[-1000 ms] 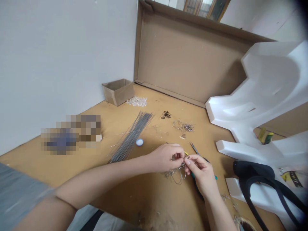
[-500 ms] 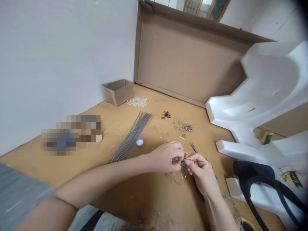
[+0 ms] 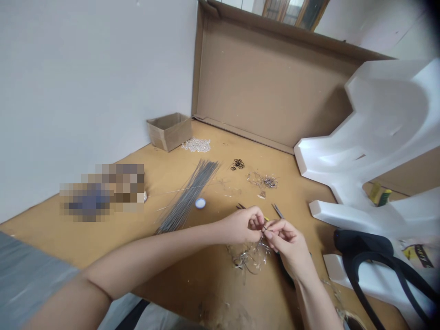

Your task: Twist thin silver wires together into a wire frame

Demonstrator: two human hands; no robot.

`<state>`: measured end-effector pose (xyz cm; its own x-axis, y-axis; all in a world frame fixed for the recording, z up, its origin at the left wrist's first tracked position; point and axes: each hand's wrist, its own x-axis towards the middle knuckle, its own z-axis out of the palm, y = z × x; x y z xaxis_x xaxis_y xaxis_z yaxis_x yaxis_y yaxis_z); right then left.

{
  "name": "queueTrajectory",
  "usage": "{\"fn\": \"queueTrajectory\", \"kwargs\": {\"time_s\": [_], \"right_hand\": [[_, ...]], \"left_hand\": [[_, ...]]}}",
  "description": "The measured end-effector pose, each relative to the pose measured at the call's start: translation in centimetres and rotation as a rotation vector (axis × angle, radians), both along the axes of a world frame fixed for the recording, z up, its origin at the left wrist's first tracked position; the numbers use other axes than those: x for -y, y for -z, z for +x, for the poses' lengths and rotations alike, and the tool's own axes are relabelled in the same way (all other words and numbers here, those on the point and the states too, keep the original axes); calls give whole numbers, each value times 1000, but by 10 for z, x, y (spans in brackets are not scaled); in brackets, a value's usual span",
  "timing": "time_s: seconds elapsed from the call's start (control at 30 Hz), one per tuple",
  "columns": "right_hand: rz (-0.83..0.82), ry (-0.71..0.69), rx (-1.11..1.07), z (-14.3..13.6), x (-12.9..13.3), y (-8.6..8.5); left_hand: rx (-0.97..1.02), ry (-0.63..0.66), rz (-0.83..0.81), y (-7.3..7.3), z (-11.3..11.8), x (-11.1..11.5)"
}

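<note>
My left hand and my right hand meet fingertip to fingertip over the tabletop. Both are closed in a pinch on a thin piece of wire, whose finer shape is too small to make out. Just below the fingers, and nearest my left hand, is a loose tangle of silvery wire loops; whether it hangs from the fingers or lies on the table I cannot tell. Partly behind my right hand is a tool with thin pointed metal tips. Dark tips of another tool show beyond my left hand.
A bundle of straight grey wires lies left, beside a small white-and-blue disc. Farther off are black rings, a wire heap, clear bits and a small carton. White foam and black straps bound the right.
The wire tangle partly gathered in my left hand now shows spread out below the fingers. My left fingers have shifted slightly, uncovering dark tool tips behind them. My right hand keeps its pinch.
</note>
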<state>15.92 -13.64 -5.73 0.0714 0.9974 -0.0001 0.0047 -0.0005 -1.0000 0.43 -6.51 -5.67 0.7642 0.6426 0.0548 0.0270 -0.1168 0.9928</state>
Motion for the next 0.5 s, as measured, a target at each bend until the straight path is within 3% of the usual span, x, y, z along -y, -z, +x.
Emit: {"fn": "queueTrajectory", "kwargs": {"time_s": [0.07, 0.17, 0.27, 0.4, 0.5], "right_hand": [[22, 2, 24, 0, 0, -2], [75, 18, 64, 3, 0, -4], [144, 67, 103, 6, -1, -3], [284, 223, 271, 3, 1, 4], [425, 333, 413, -1, 3, 11]], "left_hand": [[20, 54, -74, 3, 1, -2], [5, 41, -22, 4, 1, 1], [-69, -29, 170, 0, -2, 8], [-84, -112, 595, -5, -4, 17], [-87, -112, 636, -7, -5, 19]]}}
